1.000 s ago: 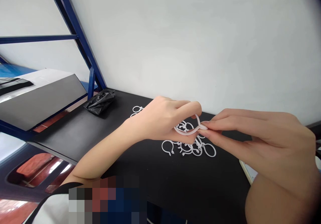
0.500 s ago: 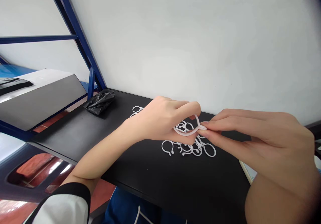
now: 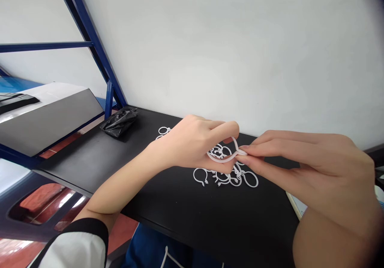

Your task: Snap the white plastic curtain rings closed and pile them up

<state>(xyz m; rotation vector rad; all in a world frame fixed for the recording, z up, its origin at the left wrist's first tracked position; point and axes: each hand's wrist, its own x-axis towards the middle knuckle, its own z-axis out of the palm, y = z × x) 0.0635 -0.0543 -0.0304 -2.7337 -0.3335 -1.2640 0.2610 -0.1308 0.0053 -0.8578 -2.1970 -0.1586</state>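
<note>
Both hands are on one white plastic ring clip (image 3: 223, 160), lifted over the black table. Fingers and thumb of my left hand (image 3: 201, 142) curl round the loop of the ring from the left. From the right, the thumb and fingertips of my right hand (image 3: 309, 164) pinch its overlapping ends. Part of the loop is hidden behind the left fingers. Under the hands lies a loose pile of similar white rings (image 3: 235, 177), some with a gap in them. More white rings (image 3: 163, 131) show behind my left wrist.
A crumpled black plastic bag (image 3: 119, 123) lies at the far left of the black table (image 3: 186, 208). A blue metal frame (image 3: 99, 56) stands on the left against the white wall (image 3: 225, 52). The corner of a light-edged flat object (image 3: 295, 206) shows under my right arm.
Very little differs. Both hands keep the same grip on the ring and have shifted only slightly.
</note>
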